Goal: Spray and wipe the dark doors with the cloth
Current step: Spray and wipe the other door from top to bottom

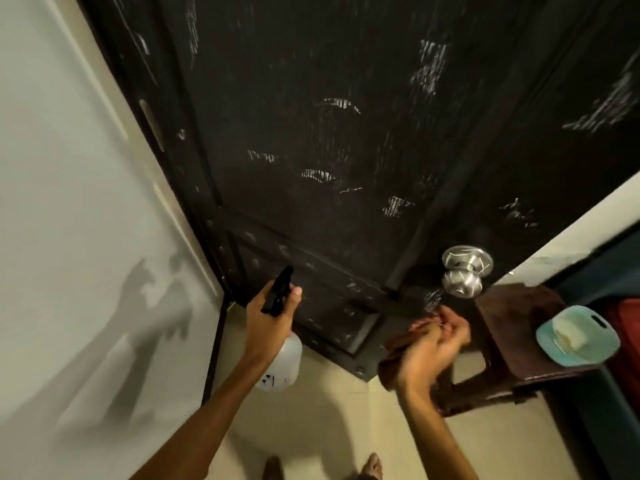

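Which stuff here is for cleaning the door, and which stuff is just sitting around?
For the job:
spray bottle, held in the left hand
brown cloth, held in the right hand
dark door

Just sitting around:
wooden stool
teal dish with a soap bar

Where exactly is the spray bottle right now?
Start at the dark door and drop to its lower left panel. The left hand grips the spray bottle there: black trigger head, translucent white body, unlike the brown cloth in the right hand.
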`<action>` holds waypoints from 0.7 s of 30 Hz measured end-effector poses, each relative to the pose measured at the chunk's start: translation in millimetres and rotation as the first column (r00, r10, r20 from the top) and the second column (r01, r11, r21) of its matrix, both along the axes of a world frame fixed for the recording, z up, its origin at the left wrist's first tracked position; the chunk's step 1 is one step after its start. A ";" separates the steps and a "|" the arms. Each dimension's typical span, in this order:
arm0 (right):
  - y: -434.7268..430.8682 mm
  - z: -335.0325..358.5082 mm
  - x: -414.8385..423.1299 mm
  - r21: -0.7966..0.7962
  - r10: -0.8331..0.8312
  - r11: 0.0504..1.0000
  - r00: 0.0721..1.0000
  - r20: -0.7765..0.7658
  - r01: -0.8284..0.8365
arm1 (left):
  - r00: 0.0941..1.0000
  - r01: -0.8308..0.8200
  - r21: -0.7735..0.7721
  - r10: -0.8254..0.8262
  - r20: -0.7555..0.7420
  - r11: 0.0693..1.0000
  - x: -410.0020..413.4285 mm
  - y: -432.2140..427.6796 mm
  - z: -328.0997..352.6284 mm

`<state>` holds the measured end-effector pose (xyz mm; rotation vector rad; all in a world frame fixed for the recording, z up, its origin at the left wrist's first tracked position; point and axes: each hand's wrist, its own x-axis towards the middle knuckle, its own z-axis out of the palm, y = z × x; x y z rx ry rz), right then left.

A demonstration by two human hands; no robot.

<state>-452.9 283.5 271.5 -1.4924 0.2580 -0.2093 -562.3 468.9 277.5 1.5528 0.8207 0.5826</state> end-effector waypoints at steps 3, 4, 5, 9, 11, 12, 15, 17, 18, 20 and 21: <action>49.4 -3.5 9.9 -0.010 0.220 0.975 0.974 -0.060 -0.221 | 1.000 0.015 -0.040 -0.015 -0.007 0.999 7.1 18.8 -3.4; 62.2 -5.1 22.8 -0.030 0.227 0.973 0.971 -0.073 -0.229 | 1.000 0.026 -0.042 -0.026 -0.015 0.999 11.1 23.7 -4.7; 73.7 -2.8 34.4 -0.036 0.231 0.972 0.970 -0.081 -0.234 | 0.999 0.033 -0.041 -0.034 -0.022 0.999 15.2 27.8 -6.5; 97.3 3.5 59.9 -0.089 0.194 0.976 0.980 -0.043 -0.197 | 0.999 0.031 -0.072 -0.033 -0.034 0.997 26.8 38.7 -14.5; 96.9 1.6 64.0 -0.132 0.193 0.973 0.981 0.001 -0.191 | 0.998 0.032 -0.071 -0.036 -0.048 0.997 30.8 39.6 -18.2; 95.6 -0.8 65.3 -0.142 0.192 0.972 0.981 0.009 -0.189 | 0.998 0.035 -0.071 -0.039 -0.057 0.997 32.4 39.1 -19.7; 93.9 -1.9 69.2 -0.202 0.189 0.962 0.982 0.018 -0.181 | 0.998 0.035 -0.060 -0.039 -0.057 0.998 33.2 38.3 -27.8; 90.7 -7.5 72.7 -0.198 0.196 0.962 0.980 0.022 -0.188 | 0.997 0.041 -0.041 -0.043 -0.059 0.998 31.6 37.2 -32.7; 87.6 -11.4 76.2 -0.199 0.200 0.961 0.979 0.026 -0.191 | 0.997 0.045 -0.044 -0.047 -0.057 0.998 30.5 35.2 -34.1; 81.5 -12.3 87.9 -0.184 0.219 0.961 0.975 0.048 -0.207 | 0.998 0.050 -0.053 -0.052 -0.043 0.997 33.4 34.0 -37.8; 80.1 -12.1 94.9 -0.188 0.222 0.960 0.974 0.046 -0.210 | 0.998 0.052 -0.052 -0.055 -0.042 0.997 34.1 35.3 -40.2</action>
